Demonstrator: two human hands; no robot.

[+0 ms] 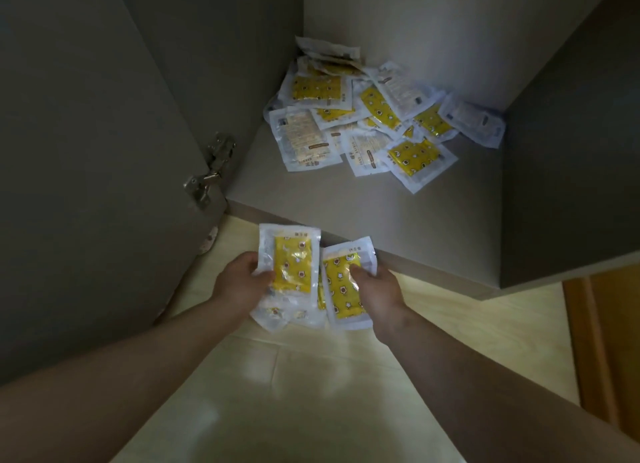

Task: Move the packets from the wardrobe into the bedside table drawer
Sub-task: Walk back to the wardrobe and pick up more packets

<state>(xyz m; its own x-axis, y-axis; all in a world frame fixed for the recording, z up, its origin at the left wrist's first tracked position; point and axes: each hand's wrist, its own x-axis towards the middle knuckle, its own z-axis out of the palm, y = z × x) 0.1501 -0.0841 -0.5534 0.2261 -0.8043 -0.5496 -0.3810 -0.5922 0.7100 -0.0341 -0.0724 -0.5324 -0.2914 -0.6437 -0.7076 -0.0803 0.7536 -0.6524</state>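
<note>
Both hands are clenched on packets, held side by side just in front of the wardrobe shelf edge. Left hand (242, 277) grips a small stack: the top packet (294, 260) shows a yellow inner pouch inside a clear wrapper, thumb across its lower left corner, and the lower packets (287, 315) fan out beneath it. Right hand (379, 284) grips a second yellow packet (344, 289), thumb pressed on its face; whether another lies under it cannot be told. The two held lots touch or overlap along their inner edges. Remaining packets form a loose pile (363, 116) in the rear corner of the wardrobe shelf (346, 213), some with the yellow face up, others showing the printed side. Wardrobe door (86, 151) stands open at left on a metal hinge (211, 168). Pale wood floor (277, 376) lies below the hands. Bedside table drawer is not in view.
</note>
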